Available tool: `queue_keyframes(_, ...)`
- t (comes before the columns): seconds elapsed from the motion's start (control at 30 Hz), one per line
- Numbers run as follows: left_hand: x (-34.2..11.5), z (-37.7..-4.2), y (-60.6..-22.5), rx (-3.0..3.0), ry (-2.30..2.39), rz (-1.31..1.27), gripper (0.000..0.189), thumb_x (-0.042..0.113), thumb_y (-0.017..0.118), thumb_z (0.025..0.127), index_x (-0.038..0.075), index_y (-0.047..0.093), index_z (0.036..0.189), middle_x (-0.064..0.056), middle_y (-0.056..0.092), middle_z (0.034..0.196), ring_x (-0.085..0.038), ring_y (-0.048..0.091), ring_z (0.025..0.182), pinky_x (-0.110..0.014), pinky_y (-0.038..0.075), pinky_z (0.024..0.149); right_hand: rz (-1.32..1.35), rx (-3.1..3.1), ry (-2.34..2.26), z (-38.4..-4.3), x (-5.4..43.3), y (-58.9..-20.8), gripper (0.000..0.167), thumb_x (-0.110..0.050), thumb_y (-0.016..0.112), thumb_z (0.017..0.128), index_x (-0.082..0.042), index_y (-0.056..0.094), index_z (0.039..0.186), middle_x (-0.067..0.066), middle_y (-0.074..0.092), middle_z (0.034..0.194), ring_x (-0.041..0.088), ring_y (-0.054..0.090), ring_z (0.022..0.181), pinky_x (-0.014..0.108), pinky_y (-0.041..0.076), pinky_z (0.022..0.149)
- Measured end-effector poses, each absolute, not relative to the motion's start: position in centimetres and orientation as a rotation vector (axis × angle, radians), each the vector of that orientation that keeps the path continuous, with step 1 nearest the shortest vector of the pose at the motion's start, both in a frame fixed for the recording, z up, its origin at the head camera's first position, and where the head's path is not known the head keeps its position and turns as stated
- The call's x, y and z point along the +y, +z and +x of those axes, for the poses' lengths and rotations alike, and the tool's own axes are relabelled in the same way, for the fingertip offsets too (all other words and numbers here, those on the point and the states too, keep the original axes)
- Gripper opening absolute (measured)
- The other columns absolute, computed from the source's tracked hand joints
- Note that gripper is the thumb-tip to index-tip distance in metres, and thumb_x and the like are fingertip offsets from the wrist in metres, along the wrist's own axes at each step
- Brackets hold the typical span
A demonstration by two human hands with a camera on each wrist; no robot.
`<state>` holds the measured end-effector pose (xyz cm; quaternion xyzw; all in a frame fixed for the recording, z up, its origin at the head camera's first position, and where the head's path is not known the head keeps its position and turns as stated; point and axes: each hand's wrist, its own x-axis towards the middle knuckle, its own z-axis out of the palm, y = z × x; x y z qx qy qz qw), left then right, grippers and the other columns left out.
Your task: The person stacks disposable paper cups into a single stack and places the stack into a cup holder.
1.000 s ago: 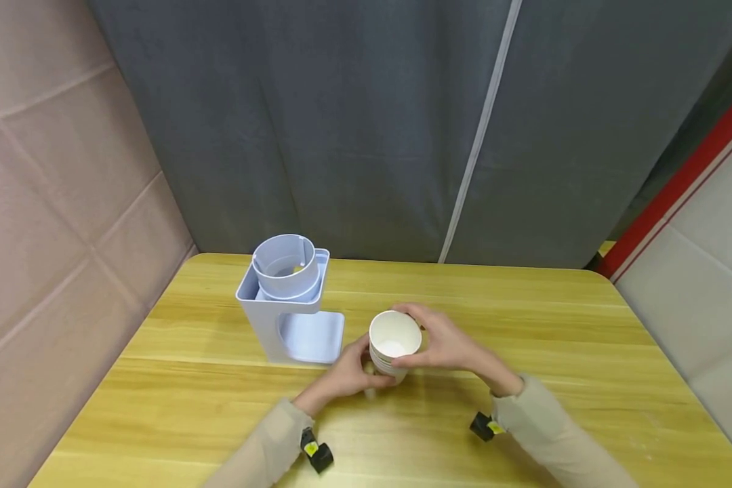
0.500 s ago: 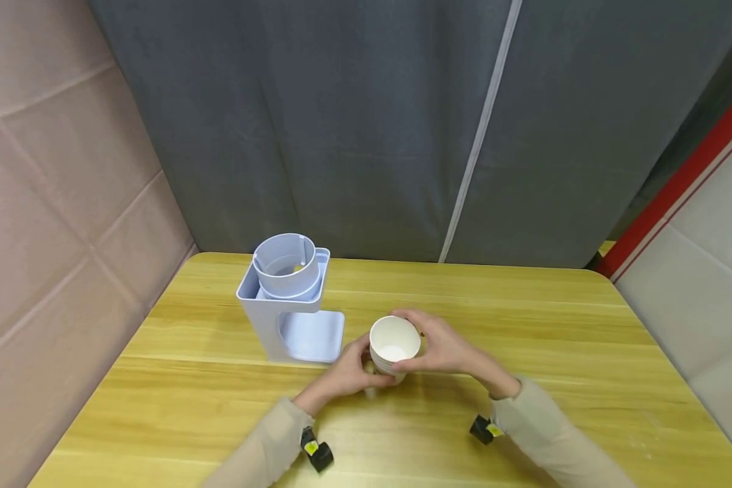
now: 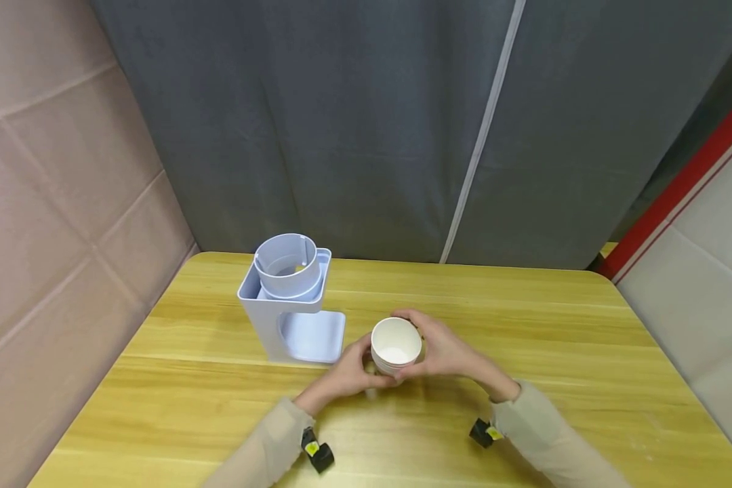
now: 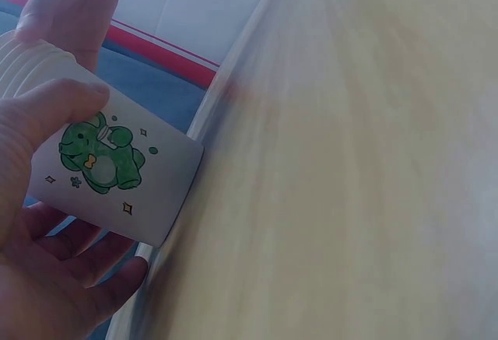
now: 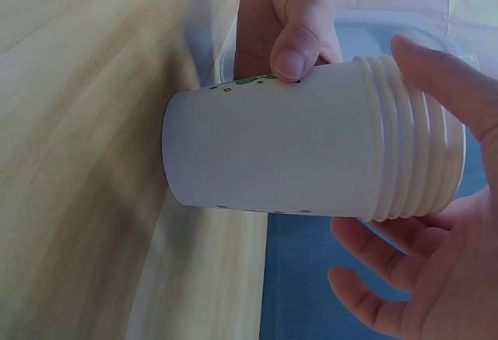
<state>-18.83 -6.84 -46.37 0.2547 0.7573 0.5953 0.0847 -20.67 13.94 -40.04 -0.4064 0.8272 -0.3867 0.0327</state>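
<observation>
A nested stack of white paper cups [image 3: 396, 342] stands mouth up on the table, with both hands around it. My left hand [image 3: 349, 371] grips the lower part, its thumb lying across the outermost cup [image 4: 148, 177], which bears a green cartoon animal. Higher up, my right hand [image 3: 444, 349] holds the rims between thumb and fingers. Several stacked rims [image 5: 405, 145] show in the right wrist view, close together under that thumb. The cups' base meets the wooden table in both wrist views.
Left of the hands stands a pale lilac plastic holder [image 3: 268, 332] with a round open tube [image 3: 288, 281] on top and a flat base plate [image 3: 314, 335]. The wooden table [image 3: 524, 318] ends at a grey curtain [image 3: 341, 135] behind.
My right hand has come down slightly with the top of the stack, and the rims sit lower and closer together. The left hand has stayed in place.
</observation>
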Motion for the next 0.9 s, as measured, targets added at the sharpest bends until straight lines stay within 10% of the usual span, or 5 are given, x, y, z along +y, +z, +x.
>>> queue_keyframes(0.9, -6.9, -18.2, -44.9, 2.272, 1.756, 0.754, 0.07, 0.0, 0.078, 0.07, -0.007, 0.044, 0.131, -0.02, 0.054, 0.124, -0.033, 0.054, 0.111, -0.029, 0.044, 0.093, -1.123, 2.42, -1.406, -20.8, 14.2, -41.9, 0.076, -0.02, 0.085, 0.068, -0.006, 0.045, 0.131, 0.005, 0.056, 0.123, 0.022, 0.052, 0.109, 0.038, 0.046, 0.084)
